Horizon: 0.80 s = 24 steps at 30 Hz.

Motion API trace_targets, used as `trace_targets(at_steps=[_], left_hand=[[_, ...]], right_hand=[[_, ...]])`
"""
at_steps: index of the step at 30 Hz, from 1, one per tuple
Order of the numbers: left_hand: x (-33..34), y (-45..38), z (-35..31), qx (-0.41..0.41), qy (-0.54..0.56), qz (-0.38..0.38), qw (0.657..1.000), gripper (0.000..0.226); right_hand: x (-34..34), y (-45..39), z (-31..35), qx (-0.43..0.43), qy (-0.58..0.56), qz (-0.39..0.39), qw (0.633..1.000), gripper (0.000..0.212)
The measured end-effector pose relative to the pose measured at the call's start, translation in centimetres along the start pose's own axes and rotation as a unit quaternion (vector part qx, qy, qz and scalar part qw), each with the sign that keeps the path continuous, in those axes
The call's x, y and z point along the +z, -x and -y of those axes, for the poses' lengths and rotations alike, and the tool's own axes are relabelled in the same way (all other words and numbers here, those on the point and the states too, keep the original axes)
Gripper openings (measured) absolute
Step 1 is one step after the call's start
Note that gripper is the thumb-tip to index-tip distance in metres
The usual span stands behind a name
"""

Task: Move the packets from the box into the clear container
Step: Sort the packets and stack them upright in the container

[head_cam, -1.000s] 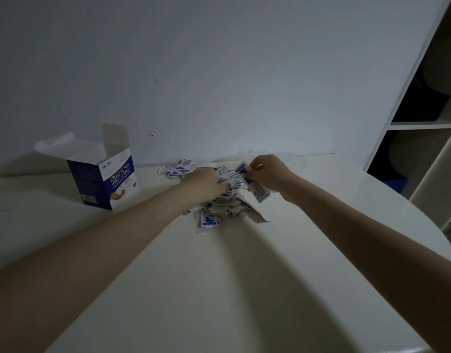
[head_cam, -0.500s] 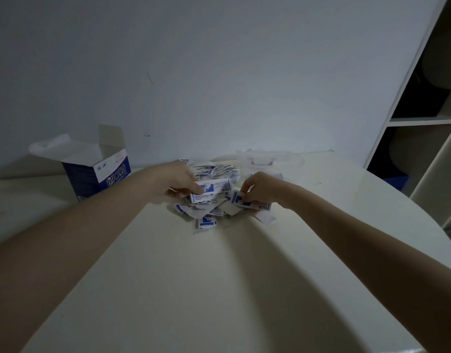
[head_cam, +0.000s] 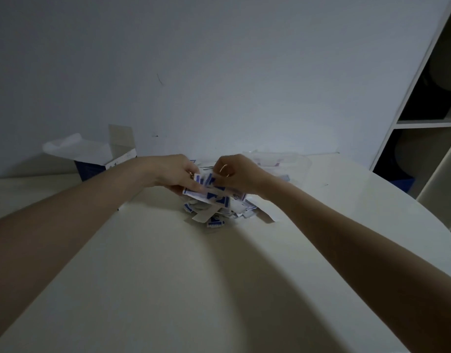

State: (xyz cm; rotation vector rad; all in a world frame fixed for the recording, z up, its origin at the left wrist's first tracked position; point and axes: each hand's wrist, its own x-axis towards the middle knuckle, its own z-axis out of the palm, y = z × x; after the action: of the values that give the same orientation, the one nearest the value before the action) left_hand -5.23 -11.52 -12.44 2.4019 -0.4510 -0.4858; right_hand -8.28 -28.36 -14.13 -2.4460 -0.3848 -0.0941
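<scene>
Here the packets (head_cam: 211, 197) sat bunched over a loose pile on the table (head_cam: 168, 276), pinched between left hand (head_cam: 172, 171) and right hand (head_cam: 238, 174). Clear container (head_cam: 290, 163) lay at two o'clock, nearer the right; box (head_cam: 102, 164) at nine.

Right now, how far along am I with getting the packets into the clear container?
Done: the box stands open, packets dumped on the table. In hand: left hand and right hand grip a bunch. Left: the loose pile, and the clear container shows few, if any.
</scene>
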Motion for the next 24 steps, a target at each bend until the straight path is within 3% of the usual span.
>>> trace_targets(at_steps=[4,7,9,13,16,20,22,24], left_hand=[[-0.6,0.3,1.0,-0.01,0.001,-0.028,1.0,0.022],[-1.0,0.0,1.9,-0.027,0.103,-0.136,0.985,0.023],[-0.5,-0.2,1.7,-0.037,0.204,-0.182,0.961,0.016],[1.3,-0.5,0.1,-0.023,0.322,-0.201,0.925,0.013],[2.5,-0.8,-0.6,-0.001,0.327,-0.219,0.919,0.029],[3.0,-1.0,-1.0,0.017,0.299,-0.291,0.909,0.021],[3.2,-0.9,-1.2,0.035,0.281,-0.283,0.917,0.015],[3.4,-0.7,-1.4,0.065,0.289,-0.252,0.922,0.01]], right_hand=[[-1.1,0.1,-1.4,0.075,-0.093,-0.096,0.988,0.023],[-1.9,0.3,-1.6,0.129,-0.212,-0.141,0.958,0.006],[-1.6,0.2,-1.4,0.158,-0.277,-0.12,0.94,0.015],[0.1,-0.3,-0.3,0.178,-0.405,-0.052,0.895,0.019],[0.7,-0.5,0.6,0.191,-0.488,-0.059,0.85,0.02],[0.9,-0.5,0.9,0.219,-0.607,-0.056,0.762,0.023],[1.0,-0.6,1.2,0.226,-0.6,-0.056,0.765,0.015],[0.8,-0.8,1.3,0.227,-0.553,-0.106,0.795,0.003]])
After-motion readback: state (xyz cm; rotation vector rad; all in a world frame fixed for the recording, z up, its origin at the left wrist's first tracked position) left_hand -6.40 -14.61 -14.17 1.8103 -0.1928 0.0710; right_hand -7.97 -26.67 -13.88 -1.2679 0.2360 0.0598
